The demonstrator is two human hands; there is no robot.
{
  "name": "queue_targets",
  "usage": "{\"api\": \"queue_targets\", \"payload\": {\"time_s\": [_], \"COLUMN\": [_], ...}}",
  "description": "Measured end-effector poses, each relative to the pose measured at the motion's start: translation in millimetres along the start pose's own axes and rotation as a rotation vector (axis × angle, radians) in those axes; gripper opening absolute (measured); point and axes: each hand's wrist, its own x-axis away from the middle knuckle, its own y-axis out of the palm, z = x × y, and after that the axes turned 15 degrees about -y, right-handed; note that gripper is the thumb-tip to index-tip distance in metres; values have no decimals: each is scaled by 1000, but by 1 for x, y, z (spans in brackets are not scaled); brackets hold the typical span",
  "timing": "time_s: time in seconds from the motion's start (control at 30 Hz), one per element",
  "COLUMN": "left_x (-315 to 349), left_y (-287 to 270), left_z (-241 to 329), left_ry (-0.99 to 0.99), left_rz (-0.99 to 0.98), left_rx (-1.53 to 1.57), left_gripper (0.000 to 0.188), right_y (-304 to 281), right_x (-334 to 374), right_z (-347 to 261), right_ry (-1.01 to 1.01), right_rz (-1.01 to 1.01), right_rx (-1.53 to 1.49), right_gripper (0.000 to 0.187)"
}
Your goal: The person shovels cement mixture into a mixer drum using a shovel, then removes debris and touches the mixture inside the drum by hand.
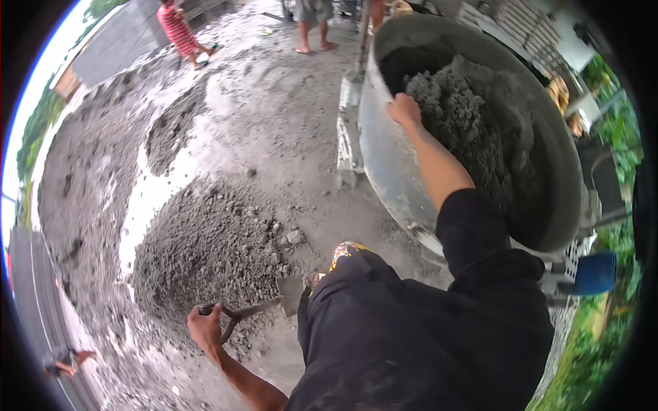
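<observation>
My left hand (pixel 205 330) is wrapped round the D-shaped grip of a shovel (pixel 259 307). The shovel's flat grey blade (pixel 292 294) points toward my legs, low over the ground. Just beyond it lies a mound of grey, damp-looking sand or gravel mix (pixel 205 246). My right arm reaches forward to a large round metal mixing drum (pixel 391 154), and my right hand (pixel 404 111) is closed at its near-left rim. Inside the drum sits a heap of dark grey mix (pixel 452 103). The fingertips of my right hand are partly hidden.
A person in a red striped garment (pixel 179 31) bends over at the far left. Another person's bare legs (pixel 314 31) stand at the back. A blue container (pixel 595 274) is right of the drum. Someone is partly visible at lower left (pixel 65 363). Grey block walls (pixel 116 44) stand far left.
</observation>
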Motion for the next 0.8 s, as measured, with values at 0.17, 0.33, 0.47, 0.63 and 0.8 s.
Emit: {"api": "queue_targets", "payload": {"time_s": [0.17,0.33,0.47,0.63,0.8], "left_x": [-4,42,75,78,112], "left_y": [-16,49,133,177,197], "left_z": [49,103,108,152,185], "left_ry": [191,328,240,163,117], "left_rz": [-43,-522,-704,-537,-556], "left_rx": [115,413,659,808,731], "left_gripper": [29,46,47,33,35], "right_y": [-6,-6,13,12,-14], "right_x": [-7,0,3,60,129], "right_z": [28,36,11,15,29], "right_ry": [-37,-61,-64,-190,-298], "right_rz": [139,267,363,232,222], "right_rx": [80,40,23,-129,-231], "right_gripper": [41,26,16,50,55]}}
